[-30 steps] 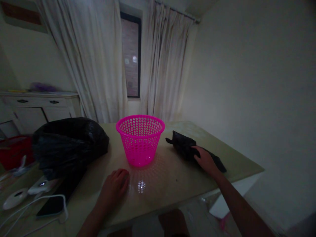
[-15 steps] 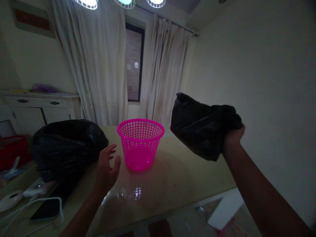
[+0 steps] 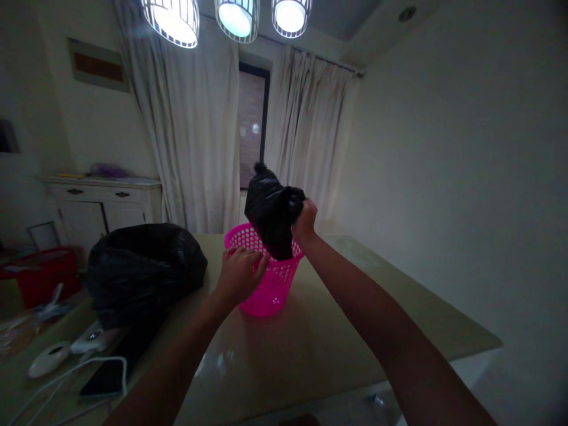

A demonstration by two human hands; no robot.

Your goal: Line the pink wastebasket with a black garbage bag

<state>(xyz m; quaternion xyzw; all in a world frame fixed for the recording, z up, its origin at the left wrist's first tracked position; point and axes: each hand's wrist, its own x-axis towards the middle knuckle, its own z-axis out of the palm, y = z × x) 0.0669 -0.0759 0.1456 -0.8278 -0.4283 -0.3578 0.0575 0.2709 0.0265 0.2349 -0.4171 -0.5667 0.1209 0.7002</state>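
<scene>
A bright pink plastic basket (image 3: 268, 290) with round holes in its sides stands upright on the table. Over its mouth hangs a crumpled black plastic bag (image 3: 270, 210), its lower end at the rim. My right hand (image 3: 305, 223) is closed around the right side of this bag. In front of the basket's near left rim is my left hand (image 3: 242, 273), fingers loosely bent and thumb apart, with nothing seen in it. Whether it touches the rim I cannot tell. Left of the basket sits a large, full-looking black plastic bag (image 3: 144, 272) with its mouth open.
On the left of the table (image 3: 310, 361) lie a dark phone (image 3: 104, 377), a white cable (image 3: 84, 362) and a white rounded device (image 3: 49, 359). A red bag (image 3: 48, 275) is farther left. Behind stand a white cabinet (image 3: 126, 207) and long curtains (image 3: 195, 148). Lamps (image 3: 237, 21) hang above.
My right hand has brought the black bag leftward from the far right to over the basket. My left hand has moved right and forward to the basket's rim. The view has tilted up slightly.
</scene>
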